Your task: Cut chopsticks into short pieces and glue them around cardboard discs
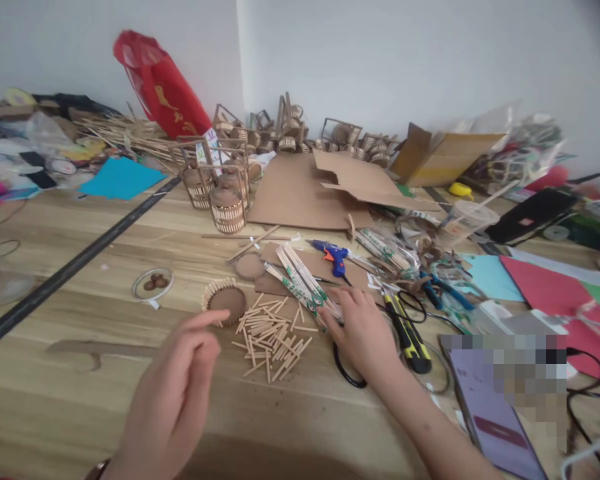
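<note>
Head view: the left hand [173,393] hovers empty, fingers loosely apart, near the pile of short sticks [270,337] on the tabletop [80,400]. The right hand [363,333] lies flat, fingers spread, touching the long sticks [303,280]. This looks like stick-sorting; lifting one would need a fine pinch. Beyond lies a glue gun [334,257].

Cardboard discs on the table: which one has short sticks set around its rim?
The nearer disc, just beyond the left hand and beside the pile of cut sticks. The farther disc behind it has a bare edge.
</note>
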The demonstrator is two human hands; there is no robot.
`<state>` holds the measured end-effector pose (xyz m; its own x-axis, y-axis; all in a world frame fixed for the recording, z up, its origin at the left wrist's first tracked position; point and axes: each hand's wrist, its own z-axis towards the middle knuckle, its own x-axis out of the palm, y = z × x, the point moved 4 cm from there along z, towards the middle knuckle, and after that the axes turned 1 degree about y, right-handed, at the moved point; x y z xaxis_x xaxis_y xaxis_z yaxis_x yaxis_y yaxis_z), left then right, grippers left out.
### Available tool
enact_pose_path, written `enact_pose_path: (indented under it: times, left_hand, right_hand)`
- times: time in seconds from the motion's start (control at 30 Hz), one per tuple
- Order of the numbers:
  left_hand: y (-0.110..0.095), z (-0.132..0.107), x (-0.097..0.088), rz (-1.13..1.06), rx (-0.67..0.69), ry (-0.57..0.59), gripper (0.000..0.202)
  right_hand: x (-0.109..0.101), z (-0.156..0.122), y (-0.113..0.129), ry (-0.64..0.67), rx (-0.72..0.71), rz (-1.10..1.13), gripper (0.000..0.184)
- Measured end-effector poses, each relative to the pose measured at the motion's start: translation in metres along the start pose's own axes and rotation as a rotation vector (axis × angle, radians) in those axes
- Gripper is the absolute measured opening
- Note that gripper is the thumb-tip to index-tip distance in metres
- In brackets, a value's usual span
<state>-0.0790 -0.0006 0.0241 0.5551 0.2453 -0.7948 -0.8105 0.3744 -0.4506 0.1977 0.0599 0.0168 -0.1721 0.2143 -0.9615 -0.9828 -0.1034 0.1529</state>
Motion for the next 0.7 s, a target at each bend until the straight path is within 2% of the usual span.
enact_pose_path:
  times: [0.1, 0.13, 0.2, 0.27, 0.33, 0.43, 0.53, 0.6, 0.67, 0.7]
  left_hand:
    - [0.011, 0.034, 0.019, 0.086, 0.004, 0.023, 0.034]
    - [0.018, 0.039, 0.024, 0.134, -0.004, 0.013, 0.035]
    - [0.033, 0.042, 0.036, 0.197, -0.071, 0.082, 0.034]
    - [0.042, 0.043, 0.045, 0.212, -0.119, 0.187, 0.031]
    - [0.045, 0.045, 0.049, 0.22, -0.15, 0.276, 0.029]
    - [0.041, 0.051, 0.049, 0.215, -0.153, 0.331, 0.028]
    - [0.039, 0.054, 0.046, 0.186, -0.142, 0.32, 0.026]
    - [0.04, 0.052, 0.041, 0.172, -0.151, 0.296, 0.026]
    - [0.041, 0.05, 0.034, 0.166, -0.171, 0.265, 0.027]
    - [0.042, 0.049, 0.03, 0.162, -0.177, 0.252, 0.027]
  right_hand:
    - [0.026, 0.019, 0.008, 0.202, 0.101, -0.178, 0.052]
    - [0.033, 0.024, 0.009, 0.252, 0.112, -0.197, 0.049]
    - [0.043, 0.035, 0.01, 0.317, 0.108, -0.204, 0.034]
    - [0.048, 0.046, 0.008, 0.335, 0.09, -0.193, 0.022]
    - [0.048, 0.056, 0.005, 0.336, 0.079, -0.19, 0.02]
    - [0.039, 0.063, 0.007, 0.29, 0.084, -0.206, 0.027]
    - [0.033, 0.047, 0.021, 0.205, 0.042, -0.223, 0.045]
    - [0.036, 0.023, 0.041, 0.152, -0.2, -0.14, 0.059]
    - [0.048, -0.006, 0.061, 0.193, -0.517, -0.003, 0.073]
    - [0.055, -0.017, 0.068, 0.229, -0.627, 0.049, 0.078]
